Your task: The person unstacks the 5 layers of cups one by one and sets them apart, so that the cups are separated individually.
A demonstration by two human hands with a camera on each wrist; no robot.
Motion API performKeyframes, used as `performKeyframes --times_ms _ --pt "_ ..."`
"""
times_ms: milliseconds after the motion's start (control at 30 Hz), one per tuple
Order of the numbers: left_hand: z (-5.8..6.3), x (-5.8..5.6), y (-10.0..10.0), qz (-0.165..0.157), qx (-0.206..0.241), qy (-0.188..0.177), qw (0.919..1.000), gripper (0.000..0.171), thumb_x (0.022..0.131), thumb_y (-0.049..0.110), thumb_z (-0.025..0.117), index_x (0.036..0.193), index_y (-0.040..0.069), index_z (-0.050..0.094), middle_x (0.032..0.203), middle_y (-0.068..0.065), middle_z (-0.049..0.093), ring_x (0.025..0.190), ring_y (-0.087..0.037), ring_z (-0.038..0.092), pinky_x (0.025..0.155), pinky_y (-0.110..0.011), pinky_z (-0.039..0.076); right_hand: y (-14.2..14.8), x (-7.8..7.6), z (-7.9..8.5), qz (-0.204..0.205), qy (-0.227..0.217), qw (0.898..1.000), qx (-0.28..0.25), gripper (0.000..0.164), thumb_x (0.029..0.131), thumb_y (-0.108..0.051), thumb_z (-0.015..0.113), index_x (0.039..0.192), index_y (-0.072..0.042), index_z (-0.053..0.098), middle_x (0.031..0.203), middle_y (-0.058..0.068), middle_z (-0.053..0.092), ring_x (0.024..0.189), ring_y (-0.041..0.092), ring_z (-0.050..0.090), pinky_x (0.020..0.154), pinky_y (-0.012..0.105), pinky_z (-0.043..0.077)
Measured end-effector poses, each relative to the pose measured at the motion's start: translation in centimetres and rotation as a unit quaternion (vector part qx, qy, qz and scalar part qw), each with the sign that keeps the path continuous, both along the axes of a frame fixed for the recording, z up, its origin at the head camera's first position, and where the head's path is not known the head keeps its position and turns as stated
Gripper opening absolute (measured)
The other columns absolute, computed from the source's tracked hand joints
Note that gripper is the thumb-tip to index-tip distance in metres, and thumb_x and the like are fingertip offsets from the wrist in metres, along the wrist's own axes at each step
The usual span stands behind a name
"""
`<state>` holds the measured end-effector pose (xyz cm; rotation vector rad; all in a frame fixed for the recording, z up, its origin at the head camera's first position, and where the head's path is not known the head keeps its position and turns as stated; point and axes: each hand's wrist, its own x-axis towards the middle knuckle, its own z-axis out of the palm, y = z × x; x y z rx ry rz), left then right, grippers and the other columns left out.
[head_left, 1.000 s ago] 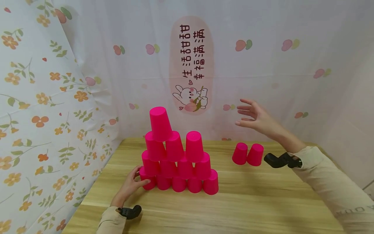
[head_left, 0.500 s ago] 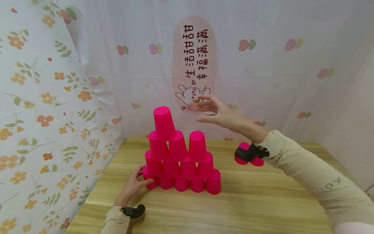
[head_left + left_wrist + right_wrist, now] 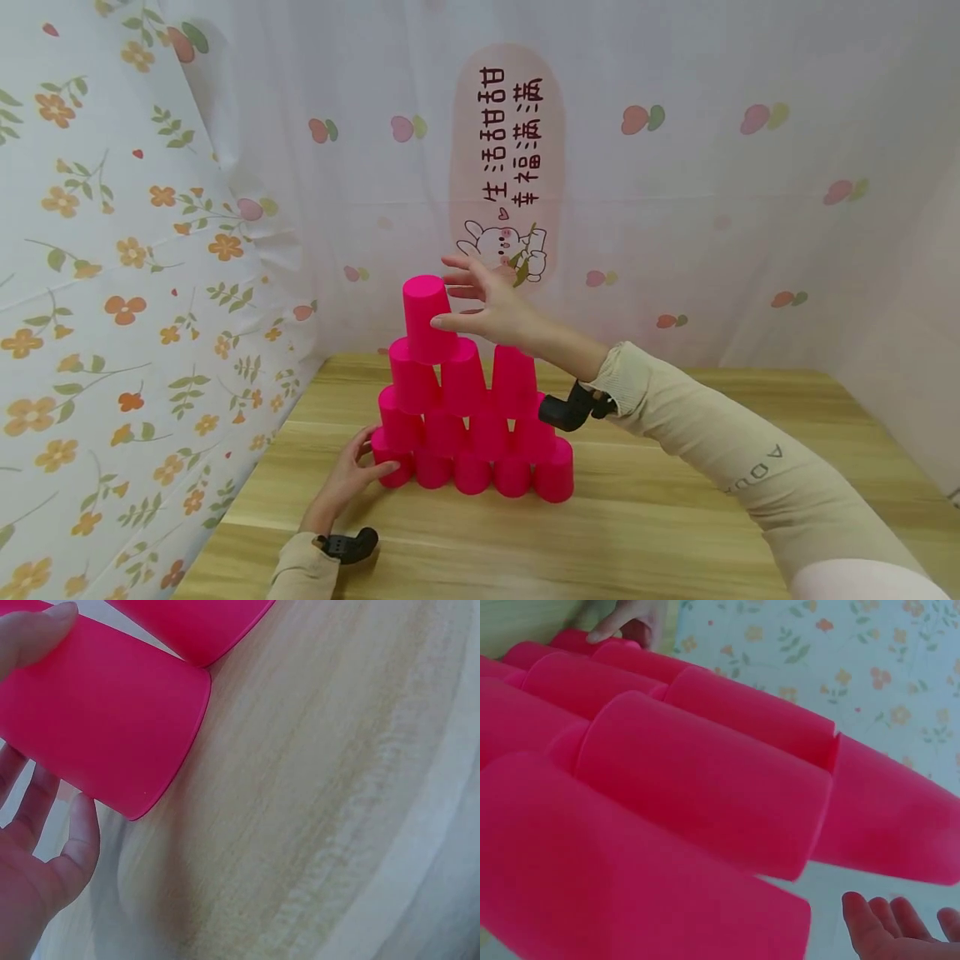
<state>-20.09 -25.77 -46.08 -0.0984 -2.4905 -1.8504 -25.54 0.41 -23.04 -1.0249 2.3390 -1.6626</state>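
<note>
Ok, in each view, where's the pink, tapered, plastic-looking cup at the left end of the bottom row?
Head: the pink, tapered, plastic-looking cup stands below and left of picture centre.
Left wrist: the cup fills much of the upper left.
Right wrist: the cup shows small near the top edge, left of centre, partly hidden.
Shared landmark: the bare left hand, its thumb on this cup.

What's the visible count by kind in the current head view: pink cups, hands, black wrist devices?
Pink cups: 13
Left hand and right hand: 2
Black wrist devices: 2
Total: 17
</note>
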Motion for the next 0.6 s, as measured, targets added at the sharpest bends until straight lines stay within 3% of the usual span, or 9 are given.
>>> performKeyframes --times_ms 100,300,600 --pt "0.4 0.2 0.2 -0.003 0.002 -0.002 1.0000 0.058 0.073 0.000 0.069 0.125 -0.001 0.042 0.118 -0.020 0.048 0.111 -0.036 0.041 0.088 -0.047 0.038 -0.8 0.1 -0.3 0.001 -0.005 1.000 0.000 0.075 0.076 -0.014 0.069 0.137 -0.018 0.027 0.127 0.006 0.042 0.114 0.019 0.043 0.087 0.033 0.043" --pt "-0.8 -0.3 -0.2 -0.002 0.001 -0.004 1.0000 0.061 0.074 0.005 0.070 0.127 0.004 0.041 0.119 -0.016 0.048 0.111 -0.033 0.042 0.087 -0.042 0.041 -1.6 0.1 -1.1 -0.007 0.017 1.000 0.010 0.073 0.075 -0.012 0.070 0.136 -0.015 0.028 0.117 0.006 0.049 0.108 0.019 0.047 0.084 0.030 0.044" --pt "-1.3 -0.4 -0.5 0.001 0.002 -0.002 1.0000 0.058 0.074 0.005 0.070 0.125 0.005 0.043 0.118 -0.016 0.049 0.112 -0.031 0.041 0.090 -0.045 0.037 -1.7 0.1 -1.3 -0.005 0.042 0.999 0.000 0.069 0.075 -0.009 0.069 0.133 -0.012 0.031 0.111 0.006 0.051 0.102 0.019 0.049 0.081 0.030 0.046"
